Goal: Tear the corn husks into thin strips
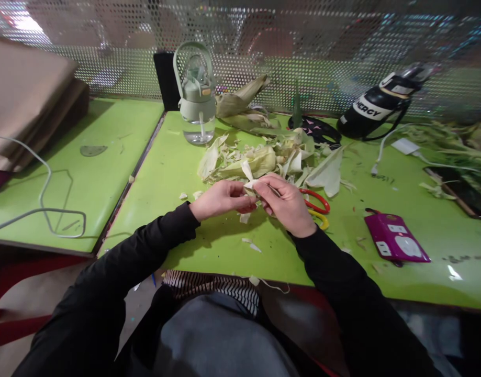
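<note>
The husk piece is pinched between your two hands, above the near side of the heap and over the middle of the table; it is a small, pale, creamy-white strip, folded where you grip it, with a narrow tip pointing up and away from you. Your left hand has its thumb and fingers drawn nearly together on the strip's lower part, the fingertips partly hidden behind it. Your right hand pinches it from the other side, thumb and forefinger closed on the folded part and the remaining fingers curled underneath. Another pale sliver shows just below your fingers, and you cannot tell from here whether it joins the strip. Beyond your hands spreads the husk heap, a loose tangle of dry-looking leaves in cream and yellow-green, some broad and pointed, others torn into crumpled shreds. Beside your right hand, the scissors show one red and one yellow looped handle. The table's surface is smooth, bright green and slightly glossy. Past the heap stand a rounded clear bottle with a sage-green top and arched handle, and a black bottle with a white lettered band, before a metal panel punched with small round holes.
</note>
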A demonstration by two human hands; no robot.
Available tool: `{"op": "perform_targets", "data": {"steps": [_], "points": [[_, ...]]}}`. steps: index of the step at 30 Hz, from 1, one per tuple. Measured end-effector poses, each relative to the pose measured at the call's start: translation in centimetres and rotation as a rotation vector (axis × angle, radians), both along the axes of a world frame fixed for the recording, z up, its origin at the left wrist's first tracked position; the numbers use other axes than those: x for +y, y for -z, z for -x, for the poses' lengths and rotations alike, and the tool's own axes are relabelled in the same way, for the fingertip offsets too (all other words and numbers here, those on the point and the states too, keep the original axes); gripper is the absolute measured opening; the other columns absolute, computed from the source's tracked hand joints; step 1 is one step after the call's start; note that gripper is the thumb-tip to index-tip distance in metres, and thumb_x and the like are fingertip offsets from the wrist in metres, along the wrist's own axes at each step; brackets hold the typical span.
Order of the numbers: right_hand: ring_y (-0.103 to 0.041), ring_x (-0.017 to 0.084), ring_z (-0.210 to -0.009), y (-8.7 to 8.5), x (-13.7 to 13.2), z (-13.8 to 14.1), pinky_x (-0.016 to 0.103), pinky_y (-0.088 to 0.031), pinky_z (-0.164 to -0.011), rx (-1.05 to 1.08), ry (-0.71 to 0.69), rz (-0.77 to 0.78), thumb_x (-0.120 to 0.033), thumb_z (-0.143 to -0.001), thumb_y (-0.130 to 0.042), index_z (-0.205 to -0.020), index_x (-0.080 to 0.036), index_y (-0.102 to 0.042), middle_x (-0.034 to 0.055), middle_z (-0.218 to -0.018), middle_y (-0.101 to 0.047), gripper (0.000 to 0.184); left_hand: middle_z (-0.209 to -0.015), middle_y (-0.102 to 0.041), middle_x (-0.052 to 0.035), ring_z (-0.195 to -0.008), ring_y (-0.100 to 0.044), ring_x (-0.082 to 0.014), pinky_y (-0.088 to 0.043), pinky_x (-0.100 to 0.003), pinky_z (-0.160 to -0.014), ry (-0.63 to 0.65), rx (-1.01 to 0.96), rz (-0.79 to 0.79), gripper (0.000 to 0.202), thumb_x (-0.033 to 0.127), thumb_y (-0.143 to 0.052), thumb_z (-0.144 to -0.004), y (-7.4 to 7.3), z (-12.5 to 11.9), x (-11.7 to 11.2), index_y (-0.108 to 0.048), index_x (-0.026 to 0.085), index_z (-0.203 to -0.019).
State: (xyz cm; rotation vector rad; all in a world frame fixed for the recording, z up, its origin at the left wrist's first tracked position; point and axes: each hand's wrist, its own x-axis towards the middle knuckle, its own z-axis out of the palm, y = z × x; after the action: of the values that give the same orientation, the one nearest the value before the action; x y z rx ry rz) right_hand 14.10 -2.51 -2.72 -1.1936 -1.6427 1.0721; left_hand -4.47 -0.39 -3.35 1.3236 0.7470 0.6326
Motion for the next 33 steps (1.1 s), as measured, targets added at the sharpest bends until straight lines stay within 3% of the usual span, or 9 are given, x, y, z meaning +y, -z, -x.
{"op": "perform_targets", "data": {"steps": [5,8,11,13,15,20,26,30,33], "points": [[-0.049,0.009,-0.054,0.2,0.6,-0.4,0.023,-0.038,-0.04,0.217,0.094,0.148,-0.072,-0.086,-0.063,-0.104,-0.026,-0.068,0.0008,-0.086,-0.06,0.05,-0.083,-0.077,-0.0073,-0.073,-0.072,-0.0094,-0.059,-0.025,-0.078,-0.06,-0.076,0.136,0.016,0.018,-0.063,-0.093,-0.2,0.0,-0.3,-0.066,0.011,-0.08],[-0.049,0.008,-0.052,0.4,1.0,-0.5,0.022,-0.033,-0.037,0.247,0.05,0.344,-0.074,-0.084,-0.063,-0.092,-0.021,-0.068,0.0021,-0.081,-0.062,0.054,-0.083,-0.077,-0.0068,-0.074,-0.073,-0.0097,-0.059,-0.025,-0.079,-0.044,-0.103,0.146,0.014,0.018,-0.064,-0.093,-0.1,0.0,-0.4,-0.068,0.011,-0.082],[-0.04,0.006,-0.044,0.4,0.9,-0.3,0.021,-0.024,-0.036,0.246,-0.031,0.411,-0.063,-0.08,-0.075,-0.082,-0.021,-0.066,-0.0056,-0.058,-0.05,0.044,-0.083,-0.077,-0.0067,-0.073,-0.072,-0.0101,-0.059,-0.025,-0.078,0.012,-0.079,0.143,0.012,0.017,-0.065,-0.093,0.2,-0.2,-0.4,-0.069,0.011,-0.084],[-0.029,0.004,-0.04,0.3,0.7,0.0,0.021,-0.019,-0.035,0.318,0.022,0.333,-0.052,-0.078,-0.081,-0.082,-0.021,-0.066,-0.0085,-0.057,-0.048,0.035,-0.081,-0.076,-0.0067,-0.071,-0.072,-0.0102,-0.059,-0.025,-0.076,0.005,-0.052,0.183,0.014,0.017,-0.064,-0.093,0.4,-0.4,-0.4,-0.068,0.011,-0.081],[-0.027,0.003,-0.041,0.1,0.4,0.3,0.022,-0.018,-0.036,0.389,0.088,0.257,-0.046,-0.08,-0.08,-0.087,-0.022,-0.066,-0.0068,-0.068,-0.058,0.029,-0.078,-0.076,-0.0066,-0.069,-0.072,-0.0101,-0.059,-0.025,-0.074,-0.041,-0.035,0.246,0.018,0.016,-0.062,-0.094,0.4,-0.7,-0.4,-0.066,0.011,-0.078],[-0.041,0.007,-0.048,0.1,-0.2,0.8,0.023,-0.025,-0.037,0.371,0.113,0.099,-0.058,-0.092,-0.062,-0.097,-0.025,-0.064,-0.0031,-0.079,-0.059,0.033,-0.071,-0.073,-0.0044,-0.062,-0.069,-0.0082,-0.058,-0.023,-0.069,-0.169,0.026,0.362,0.024,0.012,-0.059,-0.096,0.0,-1.3,-0.7,-0.063,0.011,-0.072],[-0.04,0.013,-0.05,0.1,-0.8,0.4,0.029,-0.033,-0.046,-0.138,0.164,-0.172,-0.059,-0.1,-0.049,-0.098,-0.027,-0.063,-0.0029,-0.065,-0.049,0.035,-0.066,-0.072,-0.0044,-0.058,-0.067,-0.0086,-0.056,-0.022,-0.065,-0.225,0.022,0.428,0.027,0.011,-0.058,-0.096,-0.3,-1.6,-0.8,-0.064,0.011,-0.07],[-0.057,0.016,-0.061,-0.1,-1.0,0.2,0.031,-0.043,-0.059,-0.521,0.175,-0.438,-0.048,-0.103,-0.049,-0.108,-0.027,-0.068,0.0015,-0.075,-0.068,0.029,-0.069,-0.074,-0.0065,-0.059,-0.067,-0.0083,-0.056,-0.022,-0.066,-0.181,-0.019,0.492,0.025,0.01,-0.058,-0.097,0.0,-1.3,-0.7,-0.066,0.01,-0.074],[-0.067,0.018,-0.076,-0.1,-0.9,0.1,0.032,-0.049,-0.068,-0.602,0.074,-0.572,-0.037,-0.103,-0.05,-0.099,-0.024,-0.071,0.0051,-0.091,-0.077,0.025,-0.074,-0.075,-0.0094,-0.06,-0.067,-0.0081,-0.057,-0.023,-0.072,-0.149,-0.068,0.512,0.023,0.013,-0.058,-0.097,0.4,-1.1,-0.5,-0.069,0.009,-0.078]]}}
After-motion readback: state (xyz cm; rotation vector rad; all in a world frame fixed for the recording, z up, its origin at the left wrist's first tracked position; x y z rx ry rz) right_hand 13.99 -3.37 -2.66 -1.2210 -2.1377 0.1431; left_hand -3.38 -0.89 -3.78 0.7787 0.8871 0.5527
